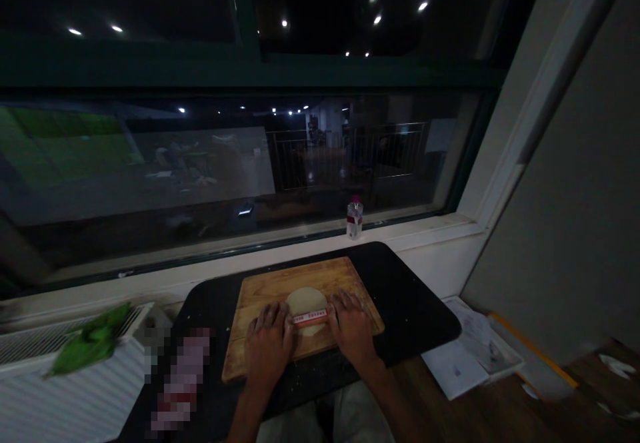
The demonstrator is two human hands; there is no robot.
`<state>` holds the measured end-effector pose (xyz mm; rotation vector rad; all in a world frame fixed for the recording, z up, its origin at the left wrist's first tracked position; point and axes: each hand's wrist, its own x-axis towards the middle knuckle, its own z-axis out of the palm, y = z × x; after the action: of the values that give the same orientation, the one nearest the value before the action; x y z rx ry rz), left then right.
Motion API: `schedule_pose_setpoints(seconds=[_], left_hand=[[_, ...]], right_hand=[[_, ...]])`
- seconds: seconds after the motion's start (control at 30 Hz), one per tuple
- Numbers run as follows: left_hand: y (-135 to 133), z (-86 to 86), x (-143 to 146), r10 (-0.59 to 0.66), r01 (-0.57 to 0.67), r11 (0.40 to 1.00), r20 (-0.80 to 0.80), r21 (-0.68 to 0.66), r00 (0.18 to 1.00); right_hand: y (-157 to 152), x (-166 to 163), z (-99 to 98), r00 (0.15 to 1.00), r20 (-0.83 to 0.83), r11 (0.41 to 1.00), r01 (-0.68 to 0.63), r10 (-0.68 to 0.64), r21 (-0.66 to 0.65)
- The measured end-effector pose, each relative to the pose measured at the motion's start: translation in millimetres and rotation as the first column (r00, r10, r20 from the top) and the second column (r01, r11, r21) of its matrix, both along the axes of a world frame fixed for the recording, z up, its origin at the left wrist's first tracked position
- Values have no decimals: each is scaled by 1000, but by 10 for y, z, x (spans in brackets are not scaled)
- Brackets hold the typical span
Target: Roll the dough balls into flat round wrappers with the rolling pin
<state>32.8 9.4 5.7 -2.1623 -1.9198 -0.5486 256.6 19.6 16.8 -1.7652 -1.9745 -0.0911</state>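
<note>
A round, flattened piece of pale dough (pixel 306 299) lies on a wooden cutting board (pixel 265 287). Across the dough rests a rolling pin (pixel 311 317) with a red-and-white printed label round its middle. My left hand (pixel 270 338) covers the pin's left end, its fingers curled over it. Over the right end, my right hand (pixel 351 323) grips in the same way, with white dust on the fingers. Both ends of the pin are hidden under my hands.
The board sits on a black table (pixel 410 303). A small plastic bottle (pixel 355 219) stands on the window sill behind. At left, green cloth (pixel 90 340) lies on a radiator (pixel 107 396), near a pixelated patch. A white box with papers (pixel 480 343) is low at right.
</note>
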Motion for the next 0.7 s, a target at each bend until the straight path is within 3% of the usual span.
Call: schedule_pose_setpoints(seconds=[0.3,0.7], left_hand=[[143,39,-35,-24,24,1000,-2,-18,1000],[522,254,25,59,-62,995,-48,-80,997]], right_hand=[[132,-26,32,1000,16,1000,-9,9,-4],[692,-98,78,999,50,997,20,-16,-78]])
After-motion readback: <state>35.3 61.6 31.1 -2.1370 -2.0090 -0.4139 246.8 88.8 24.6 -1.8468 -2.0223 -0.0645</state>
